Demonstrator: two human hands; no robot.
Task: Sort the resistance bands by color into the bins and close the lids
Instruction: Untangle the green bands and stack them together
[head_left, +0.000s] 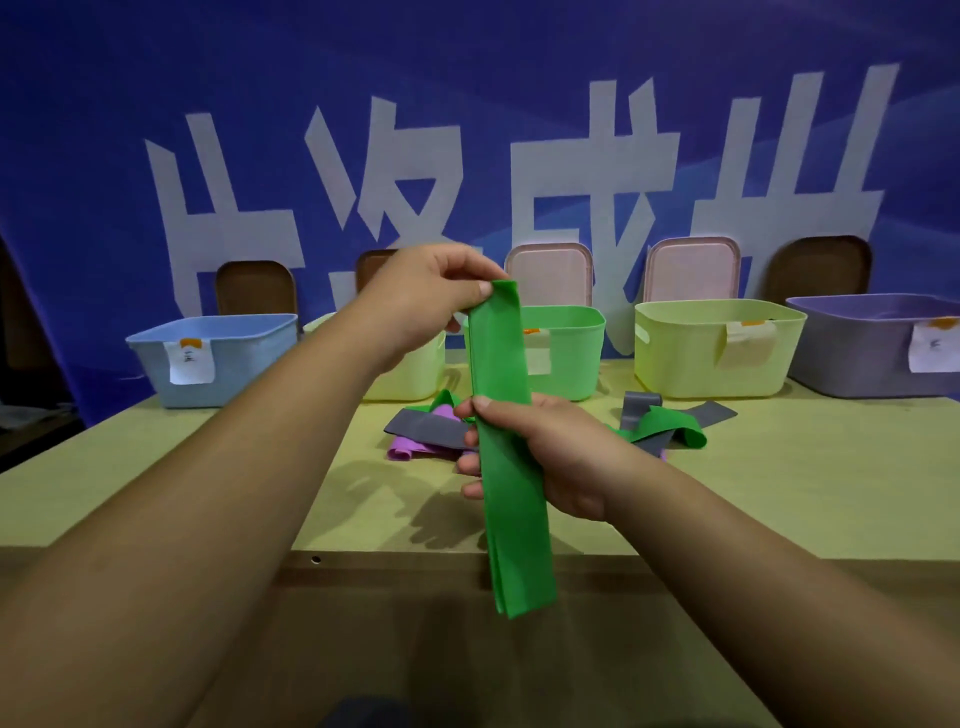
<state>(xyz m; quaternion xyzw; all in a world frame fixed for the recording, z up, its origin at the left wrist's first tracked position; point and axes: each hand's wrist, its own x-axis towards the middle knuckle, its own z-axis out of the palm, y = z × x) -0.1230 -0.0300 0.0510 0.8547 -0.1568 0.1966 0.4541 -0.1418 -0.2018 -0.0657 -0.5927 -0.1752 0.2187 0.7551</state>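
Bins: five in a row at the far edge of the table (779, 493) – blue bin (208, 358), pale yellow bin (410, 374) partly behind the left forearm, green bin (566, 348), second yellow bin (717, 348), purple bin (872, 343).
Lids: five, all off and leaning on the blue banner (104, 156) behind the bins: three brown lids (254, 288), two pink lids (550, 273).
Bin contents: I cannot tell from here; the walls hide the insides.
Paper labels: one on each bin front that shows; the writing is too small to read.
Held band: one green band (511, 467), folded flat, hanging upright in the air over the near table edge, in front of the green bin.
Left hand (431, 296): thumb and fingers pinch the band's top end.
Right hand (540, 452): fingers wrap its middle, thumb pressed on the front.
Loose bands: a tangle on the table behind the hands – grey bands (423, 426), a purple band (410, 447), another green one (665, 428); exact count unclear.
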